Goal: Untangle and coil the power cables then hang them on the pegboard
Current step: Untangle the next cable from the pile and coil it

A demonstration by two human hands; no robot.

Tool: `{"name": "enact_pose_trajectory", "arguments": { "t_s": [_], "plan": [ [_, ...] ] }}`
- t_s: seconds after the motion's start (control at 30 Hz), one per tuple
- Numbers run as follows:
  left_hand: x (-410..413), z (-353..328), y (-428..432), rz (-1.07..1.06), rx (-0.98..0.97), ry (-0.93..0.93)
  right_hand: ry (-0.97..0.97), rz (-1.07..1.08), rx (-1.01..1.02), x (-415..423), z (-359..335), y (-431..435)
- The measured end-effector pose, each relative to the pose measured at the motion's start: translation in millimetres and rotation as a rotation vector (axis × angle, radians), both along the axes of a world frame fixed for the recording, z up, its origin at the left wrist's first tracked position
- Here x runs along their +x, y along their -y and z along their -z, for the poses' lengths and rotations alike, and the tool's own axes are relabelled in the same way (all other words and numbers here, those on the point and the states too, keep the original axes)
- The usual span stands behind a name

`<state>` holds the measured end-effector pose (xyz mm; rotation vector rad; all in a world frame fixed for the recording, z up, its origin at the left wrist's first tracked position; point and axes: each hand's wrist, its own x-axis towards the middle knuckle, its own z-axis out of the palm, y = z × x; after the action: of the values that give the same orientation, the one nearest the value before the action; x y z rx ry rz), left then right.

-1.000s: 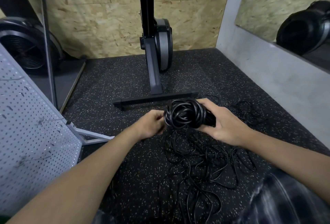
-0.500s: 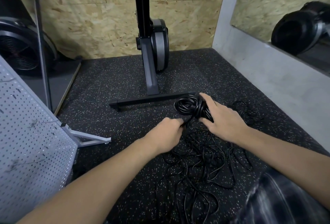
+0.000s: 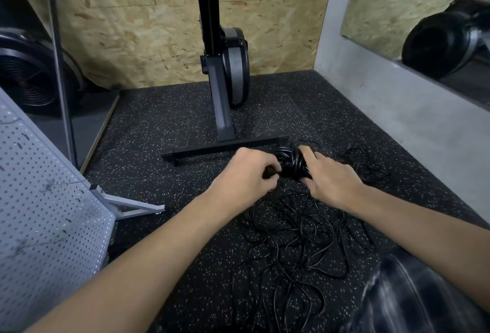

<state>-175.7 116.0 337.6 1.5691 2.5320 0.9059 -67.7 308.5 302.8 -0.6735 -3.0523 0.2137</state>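
At the lower centre of the frame your loose cable (image 3: pixel 299 247) sprawls in a tangle on the speckled floor (image 3: pixel 164 131); the pegboard (image 3: pixel 45 226) leans at the lower left, nothing hung on it; higher, at mid-frame, your left hand (image 3: pixel 246 173) has its fingers curled tight around a strand beside the coil (image 3: pixel 290 164); your right hand (image 3: pixel 328 176) grips the coil's other side, fingers closed over it; beyond stands the black machine base (image 3: pixel 225 147).

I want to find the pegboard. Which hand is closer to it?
Left. The left hand is on the pegboard's side of the coil; the right hand is beyond it.
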Motion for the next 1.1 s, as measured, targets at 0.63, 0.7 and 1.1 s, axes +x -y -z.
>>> {"name": "enact_pose_trajectory", "arguments": {
  "t_s": [0.63,0.7,1.1],
  "plan": [
    [-3,7,-4,-0.074,0.304,0.830,-0.235,-0.034,-0.302,5,-11,14],
    [0,10,-8,-0.133,0.293,0.852,-0.265,-0.033,-0.337,3,-12,17],
    [7,11,-6,-0.354,0.377,0.761,-0.265,-0.090,-0.081,7,-19,23]
  ]
}}
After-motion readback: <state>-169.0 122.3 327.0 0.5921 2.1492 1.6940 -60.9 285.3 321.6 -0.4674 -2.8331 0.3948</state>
